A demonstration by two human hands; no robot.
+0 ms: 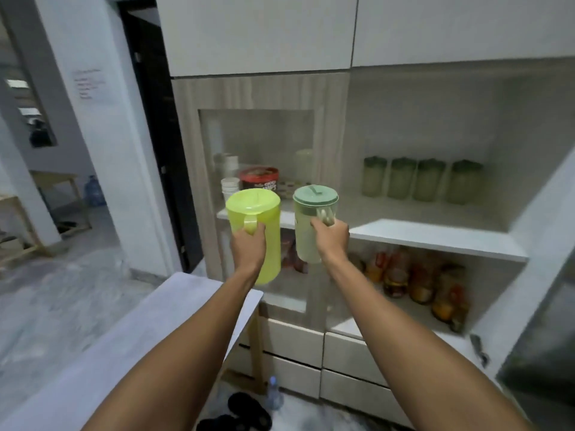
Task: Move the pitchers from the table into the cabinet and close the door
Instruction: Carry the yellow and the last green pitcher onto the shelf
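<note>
Left hand: the left hand [249, 244] is closed around the handle of the yellow-green pitcher [253, 231], held in the air before the cabinet.
Right hand: the right hand [331, 239] grips the handle of the pale green pitcher [311, 225], near the white shelf [435, 236].
Done: both pitchers are off the table [155, 331].
Left: set them on the shelf (four similar pitchers [421, 180] stand there), then close the open door [541, 306].

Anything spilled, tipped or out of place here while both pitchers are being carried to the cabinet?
Nothing stands out. The left hand holds the yellow-green pitcher and the right hand the pale green lidded pitcher, both upright, no spill visible. The four jars stand in a neat row on the shelf.
</note>
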